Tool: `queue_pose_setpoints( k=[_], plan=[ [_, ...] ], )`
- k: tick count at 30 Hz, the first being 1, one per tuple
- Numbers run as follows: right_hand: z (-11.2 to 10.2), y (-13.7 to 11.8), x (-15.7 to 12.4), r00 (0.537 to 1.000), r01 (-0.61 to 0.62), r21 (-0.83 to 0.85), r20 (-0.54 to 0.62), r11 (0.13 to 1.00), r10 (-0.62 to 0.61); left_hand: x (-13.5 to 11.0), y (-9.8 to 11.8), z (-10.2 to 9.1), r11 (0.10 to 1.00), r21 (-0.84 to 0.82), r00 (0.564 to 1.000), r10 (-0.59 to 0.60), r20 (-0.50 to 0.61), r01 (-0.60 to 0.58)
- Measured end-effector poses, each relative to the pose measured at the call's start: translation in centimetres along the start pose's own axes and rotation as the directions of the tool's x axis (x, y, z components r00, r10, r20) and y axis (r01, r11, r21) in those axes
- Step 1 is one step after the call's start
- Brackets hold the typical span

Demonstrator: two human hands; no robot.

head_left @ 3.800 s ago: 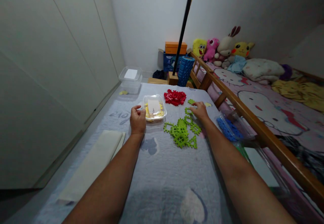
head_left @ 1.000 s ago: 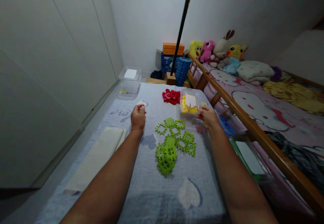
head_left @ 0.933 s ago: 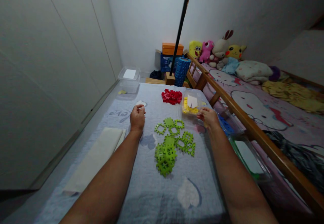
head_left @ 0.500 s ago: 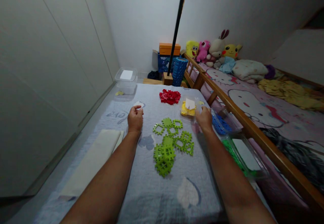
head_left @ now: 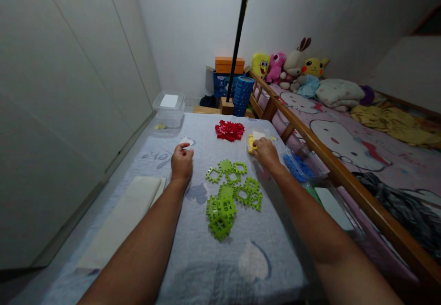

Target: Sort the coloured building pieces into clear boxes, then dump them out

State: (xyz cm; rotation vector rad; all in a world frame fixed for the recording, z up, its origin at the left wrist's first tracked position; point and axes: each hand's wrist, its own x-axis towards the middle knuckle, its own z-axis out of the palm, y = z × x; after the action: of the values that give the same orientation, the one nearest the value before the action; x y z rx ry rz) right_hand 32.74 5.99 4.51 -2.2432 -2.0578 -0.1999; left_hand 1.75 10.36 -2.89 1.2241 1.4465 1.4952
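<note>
My right hand (head_left: 267, 152) is over a small clear plastic box (head_left: 248, 135) with a white label (head_left: 258, 134). Its fingers are bent and meet at the yellow plastic pieces (head_left: 251, 145) in the box. What they grip there is hidden. My left hand (head_left: 182, 161) rests on the cloth with its fingers curled in and nothing visible in them. Between the hands and nearer to me lie several lime-green toothed plastic pieces (head_left: 225, 191), some flat, some overlapping. A heap of red pieces (head_left: 229, 131) sits beyond them, left of the box.
Clear boxes with blue pieces (head_left: 298, 167) and green pieces (head_left: 312, 188) stand along the right edge, beside the wooden bed rail (head_left: 324, 158). A clear lidded box (head_left: 168, 107) is at the far left. Folded cream sheets (head_left: 127, 217) lie by my left forearm. A black pole (head_left: 237, 38) rises behind the table.
My right hand has moved left from beside the box onto it, and its fingers now reach the yellow pieces. My left hand stays in place. The view has shifted slightly.
</note>
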Motion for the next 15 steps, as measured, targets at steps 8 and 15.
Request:
queue_pose_setpoints(
  k=[8, 15],
  plan=[
    [-0.8, 4.1, 3.1, 0.987, -0.113, -0.086, 0.108, 0.990, 0.122, -0.1, 0.1, -0.1, 1.000, -0.001, 1.000, 0.021, 0.017, -0.021],
    [-0.8, 7.7, 5.3, 0.976, -0.163, -0.133, 0.126, 0.978, 0.179, -0.2, 0.1, -0.2, 0.999, 0.024, 0.999, 0.021, 0.026, -0.022]
  ],
)
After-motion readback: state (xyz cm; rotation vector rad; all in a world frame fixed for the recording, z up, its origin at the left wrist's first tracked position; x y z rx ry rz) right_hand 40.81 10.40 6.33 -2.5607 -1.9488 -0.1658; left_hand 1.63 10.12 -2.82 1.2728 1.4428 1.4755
